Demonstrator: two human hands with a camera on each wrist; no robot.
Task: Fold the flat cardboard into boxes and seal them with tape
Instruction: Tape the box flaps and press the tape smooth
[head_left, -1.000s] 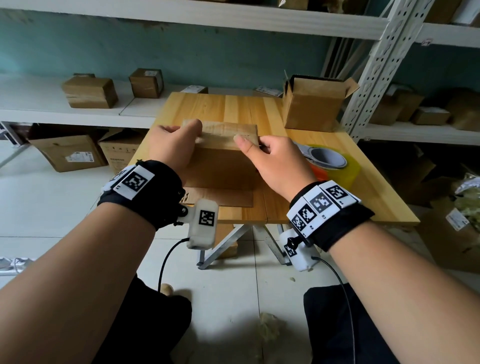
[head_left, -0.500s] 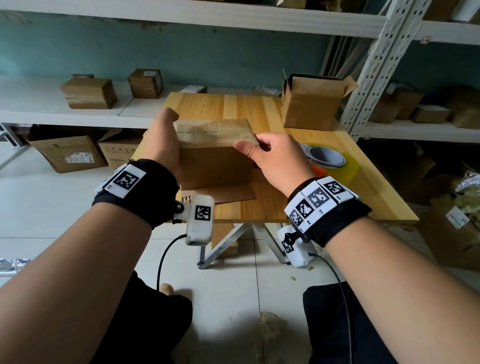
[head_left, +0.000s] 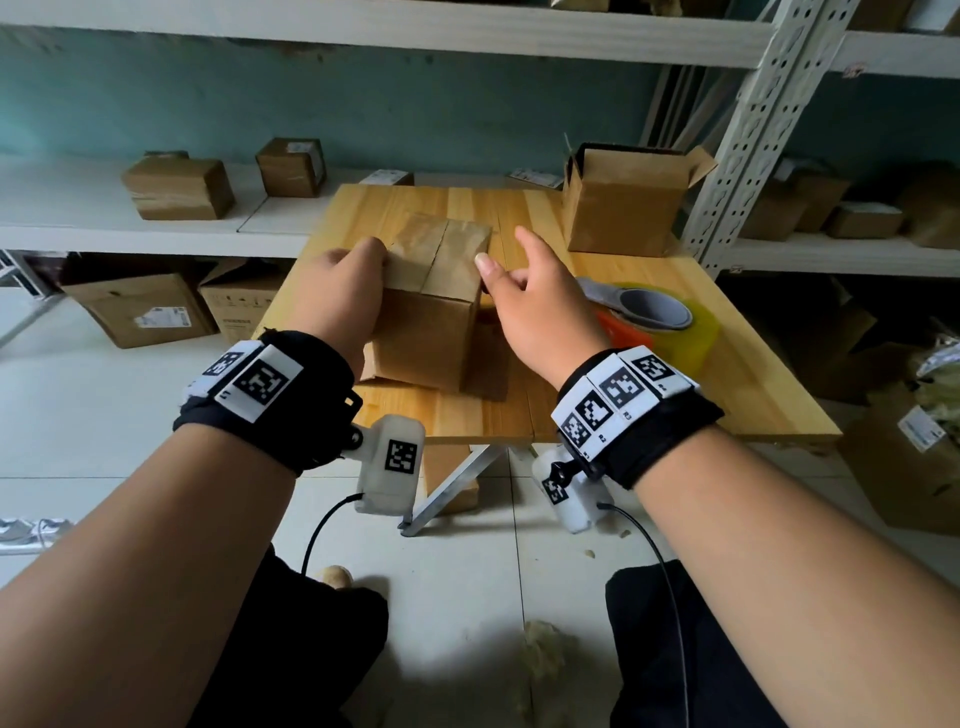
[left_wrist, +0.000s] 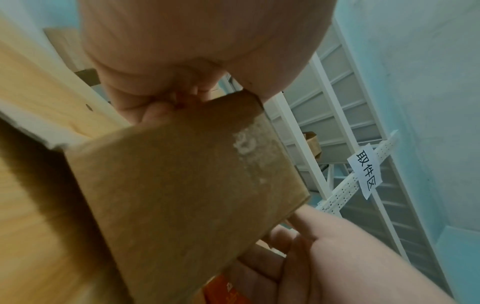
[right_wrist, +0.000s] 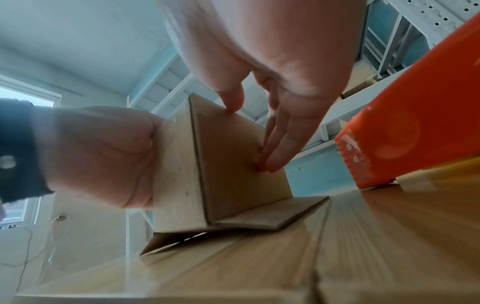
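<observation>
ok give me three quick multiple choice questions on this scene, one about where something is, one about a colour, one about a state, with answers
1. Where is the tape roll relative to the box being folded?
A. on the shelf behind it
B. on the table, on the person's right of it
C. on top of it

2. What colour is the holder under the tape roll?
A. orange
B. blue
C. black

3. In what state are the top flaps of the box being folded?
A. standing straight up
C. torn off
B. folded down, meeting at a centre seam

Answers:
1. B, the head view shows the roll lying on the wooden table beyond the right hand.
2. A, the right wrist view shows it bright orange.
3. B, the head view shows the two flaps flat with a seam between them, while the left hand holds the box's side.
</observation>
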